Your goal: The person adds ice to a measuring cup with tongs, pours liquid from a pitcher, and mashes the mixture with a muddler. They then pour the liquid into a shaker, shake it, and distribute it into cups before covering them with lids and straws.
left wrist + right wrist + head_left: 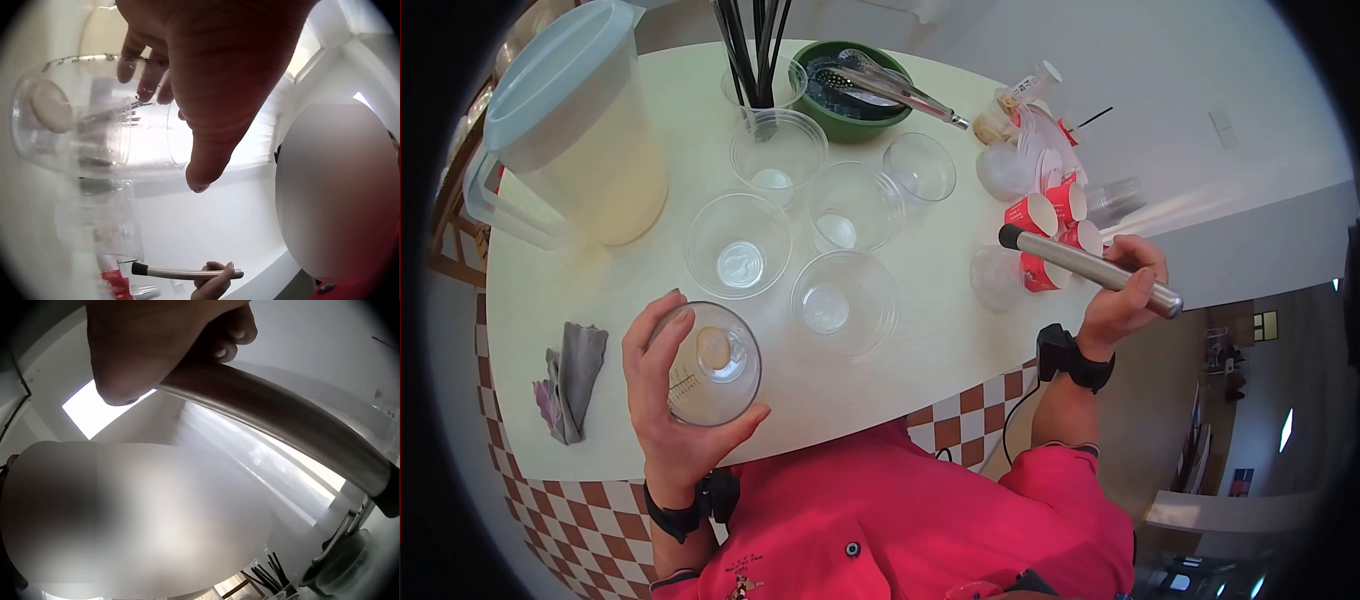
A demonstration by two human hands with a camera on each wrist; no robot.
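Observation:
My left hand (672, 408) holds a clear measuring cup (738, 395) at the table's near edge, fingers along one side and thumb on the other. Printed marks run up its wall. A pale beige, rounded piece (713, 348) lies at the bottom; the left wrist view shows the same piece (52, 105) through the cup's wall. In my right hand (1122, 298) is a steel muddler (1090, 265) with a black end, raised at the right side of the table and pointing left. The right wrist view shows the muddler's shaft (281, 419) leaving the fingers.
Several clear plastic cups (740, 245) stand mid-table. Behind them are black straws (752, 60) in a cup and a green bowl (840, 125) with metal tools. Left are a lidded pitcher (590, 150) and a grey cloth (580, 380); red paper cups (1032, 213) cluster right.

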